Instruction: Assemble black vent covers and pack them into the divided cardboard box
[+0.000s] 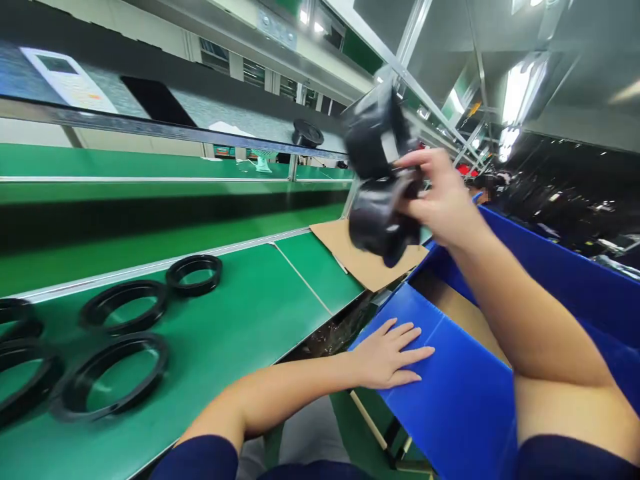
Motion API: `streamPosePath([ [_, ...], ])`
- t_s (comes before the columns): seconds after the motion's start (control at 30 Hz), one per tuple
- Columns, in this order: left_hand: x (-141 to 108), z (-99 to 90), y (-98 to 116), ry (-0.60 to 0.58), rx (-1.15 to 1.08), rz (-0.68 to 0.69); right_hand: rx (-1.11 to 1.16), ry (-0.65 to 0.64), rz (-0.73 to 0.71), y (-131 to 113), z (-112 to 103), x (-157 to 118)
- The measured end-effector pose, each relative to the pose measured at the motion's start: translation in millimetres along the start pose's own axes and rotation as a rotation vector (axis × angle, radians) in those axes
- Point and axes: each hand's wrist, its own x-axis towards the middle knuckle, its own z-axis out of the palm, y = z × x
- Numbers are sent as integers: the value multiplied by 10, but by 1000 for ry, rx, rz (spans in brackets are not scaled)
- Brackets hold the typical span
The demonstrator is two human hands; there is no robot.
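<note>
My right hand [443, 197] is raised and closed on a glossy black plastic part [377, 213], blurred by motion. The part looks like a boxy section above a rounded one; its exact kind is hard to tell. My left hand [387, 353] lies flat, fingers spread, on the blue panel [450, 393] of a large blue bin. Between that panel and the bin's far blue wall [560, 267], some brown cardboard [465, 313] shows inside. Several black rings [194, 275] lie on the green worktable [240, 320] to the left.
A flat cardboard sheet [365, 250] lies at the worktable's far right end. The shelf above bears a white handheld device [67, 80], a dark flat slab [157, 100] and a black round part [307, 133]. A metal rail [150, 267] runs along the worktable's back.
</note>
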Motion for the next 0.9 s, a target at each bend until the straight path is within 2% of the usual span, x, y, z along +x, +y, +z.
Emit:
streamPosePath([
  [0.07,-378,-180,-29,-14,-2,-45,-18,-274,44,6,762,116],
  [0.17,-989,-495,-84,-32,41,-131,-235,-662,370,45,1854,74],
  [0.2,-1202,-596,-97,-42,66,-166,-280,-729,440,50,2157,16],
  [0.27,-1625,-761,-116,-63,128,-259,-333,-809,520,51,2636,-120],
  [0.37,-2183,-866,-169,-47,221,-407,-374,-871,580,72,3056,-271],
  [0.47,-2521,-827,-265,18,245,-498,-397,-925,609,123,3232,-307],
  [0.63,-2620,-736,-394,87,149,-565,-432,-1010,542,112,3202,-207],
  [0.8,-2670,-764,-498,145,7,-622,-475,-917,407,-107,2850,80],
  [0.83,-2684,-771,-522,144,-13,-636,-481,-893,358,-152,2728,150],
  [0.9,-2702,-782,-562,122,-33,-640,-514,-807,159,-244,2394,264],
])
